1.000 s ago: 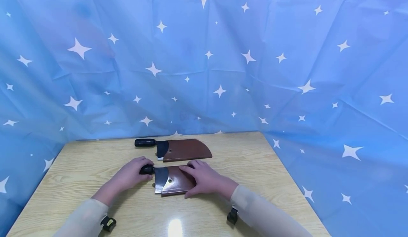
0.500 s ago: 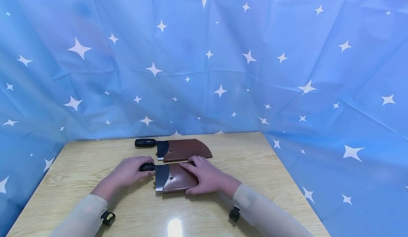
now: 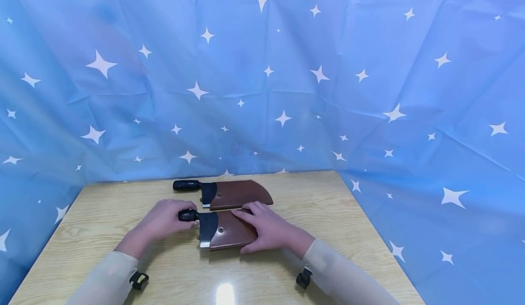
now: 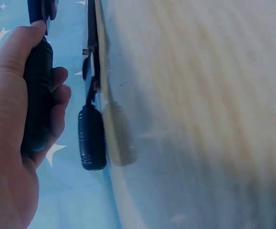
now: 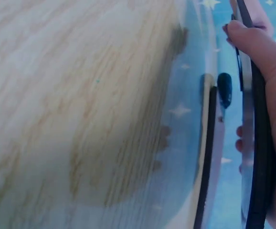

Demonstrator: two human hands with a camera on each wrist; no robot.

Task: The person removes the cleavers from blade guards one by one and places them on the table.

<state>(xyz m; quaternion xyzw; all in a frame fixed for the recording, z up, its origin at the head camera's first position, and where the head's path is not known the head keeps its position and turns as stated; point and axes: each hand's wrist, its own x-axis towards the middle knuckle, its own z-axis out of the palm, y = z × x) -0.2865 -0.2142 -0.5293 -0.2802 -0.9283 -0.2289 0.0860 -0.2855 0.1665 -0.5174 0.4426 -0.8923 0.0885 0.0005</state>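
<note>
Lower centre of frame: left hand (image 3: 166,218) fingers clamped on knife handle (image 3: 187,215), right hand (image 3: 268,227) pinches brown cover (image 3: 231,230). Better hold both level, fingers away from bare blade (image 3: 207,230).

The count stands at two knives (image 3: 208,226), two brown sheaths (image 3: 242,193), two black handles (image 3: 186,185), two hands (image 3: 266,226), two sleeves (image 3: 344,273), two black wrist devices (image 3: 138,280) and one table (image 3: 311,191).

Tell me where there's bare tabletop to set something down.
Bare tabletop lies right of the far sheathed cleaver, left of the left hand, and this side of the near sheathed cleaver. The gap between the two, by the right hand, is crowded.
</note>
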